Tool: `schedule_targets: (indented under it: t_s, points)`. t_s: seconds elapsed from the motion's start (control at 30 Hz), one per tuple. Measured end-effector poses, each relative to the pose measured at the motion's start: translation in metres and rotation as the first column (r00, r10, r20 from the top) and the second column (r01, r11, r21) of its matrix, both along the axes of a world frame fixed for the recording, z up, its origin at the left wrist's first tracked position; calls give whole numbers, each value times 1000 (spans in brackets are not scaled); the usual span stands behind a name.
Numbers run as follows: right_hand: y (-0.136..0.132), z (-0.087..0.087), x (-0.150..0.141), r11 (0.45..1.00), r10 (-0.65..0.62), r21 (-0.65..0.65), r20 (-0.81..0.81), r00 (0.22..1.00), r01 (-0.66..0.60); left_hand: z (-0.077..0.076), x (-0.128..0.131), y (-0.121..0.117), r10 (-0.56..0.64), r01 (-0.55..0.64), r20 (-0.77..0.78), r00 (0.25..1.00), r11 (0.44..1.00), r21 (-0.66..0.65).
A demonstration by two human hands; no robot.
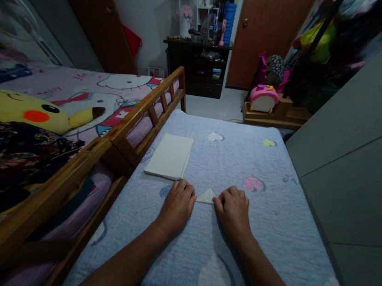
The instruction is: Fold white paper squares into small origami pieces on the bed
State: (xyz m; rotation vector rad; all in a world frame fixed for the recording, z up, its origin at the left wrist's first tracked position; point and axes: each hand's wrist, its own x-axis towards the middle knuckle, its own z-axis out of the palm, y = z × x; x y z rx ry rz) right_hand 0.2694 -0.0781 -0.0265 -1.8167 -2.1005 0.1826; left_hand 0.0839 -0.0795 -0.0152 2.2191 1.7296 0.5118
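Between my two hands lies a small folded paper triangle (208, 196), pale, with its point facing away from me and a crease down its middle. My left hand (179, 204) has its fingers curled and pinches the triangle's left corner. At the right corner, my right hand (233, 209) grips with thumb and fingers pressed together. Both hands rest low on the blue heart-print sheet (214, 234). A stack of plain off-white paper (170, 156) lies just beyond my left hand, its near edge close to the knuckles.
A wooden bed rail (153, 110) runs along the left, with a yellow plush toy (10, 107) on the bed behind it. Grey cabinet panels (359, 159) stand on the right. Farther off are a dark dresser (195, 67) and a pink toy case (264, 98).
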Motion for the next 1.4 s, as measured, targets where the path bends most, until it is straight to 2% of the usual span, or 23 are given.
schedule_targets:
  t_s: [0.17,0.33,0.43,0.77,1.07,1.4]
  points:
    - [0,2,-1,999,-3,-44,2,1000,3,0,-2,-5,-41,41,2,999,997,71]
    - [0,1,0,999,9,-43,6,1000,-9,4,9,-16,-281,297,-162,946,951,81]
    - [0,1,0,999,4,-42,10,1000,-3,5,13,-24,-358,381,-240,902,923,54]
    - [-2,4,-2,998,-27,-63,29,999,29,0,7,-34,-357,397,-362,861,917,40]
    - [-4,-2,0,999,-32,11,11,999,31,-4,6,-32,-352,379,-329,877,925,20]
    - [-6,0,-3,999,-32,33,24,999,31,-3,4,-32,-352,379,-314,882,925,28]
